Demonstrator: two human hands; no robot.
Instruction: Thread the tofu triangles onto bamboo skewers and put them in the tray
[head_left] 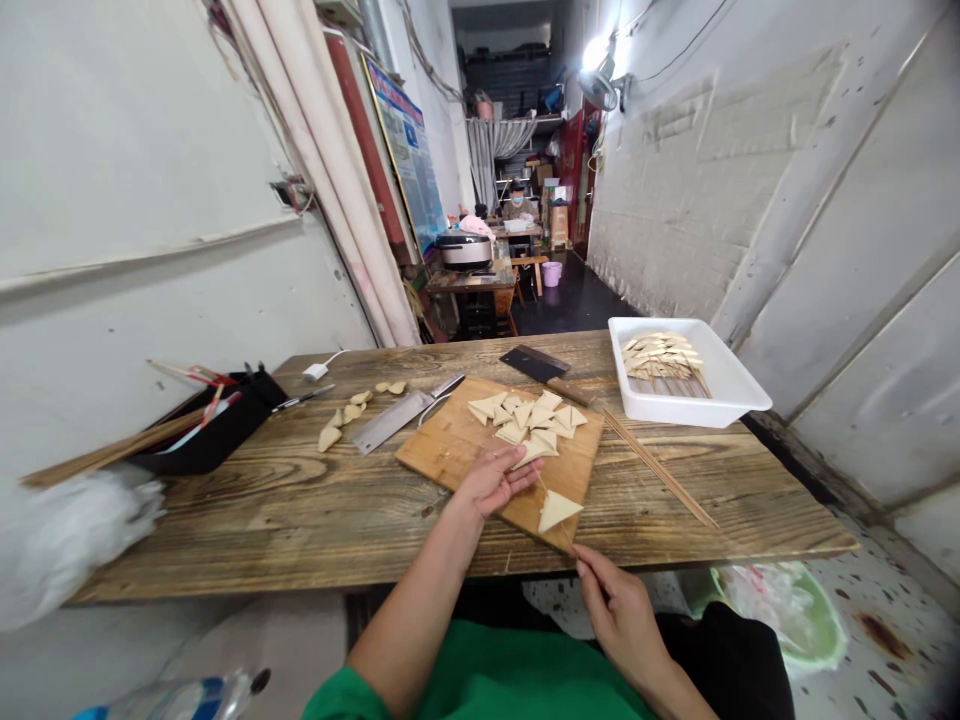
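Observation:
My right hand pinches the lower end of a thin wooden skewer. One pale, tofu-like triangle is threaded on it, and the skewer's other end points toward my left hand. Thumb and fingers of that hand hold another pale triangle over the cutting board. Just beyond lies a loose pile of similar triangles on the board. Whether the skewer's tip touches the held triangle, I cannot tell.
Right of the board lie bare skewers and a white tray of skewered pieces. A dark cleaver is behind; a second cleaver, pale scraps and a black box are left. A person sits far back.

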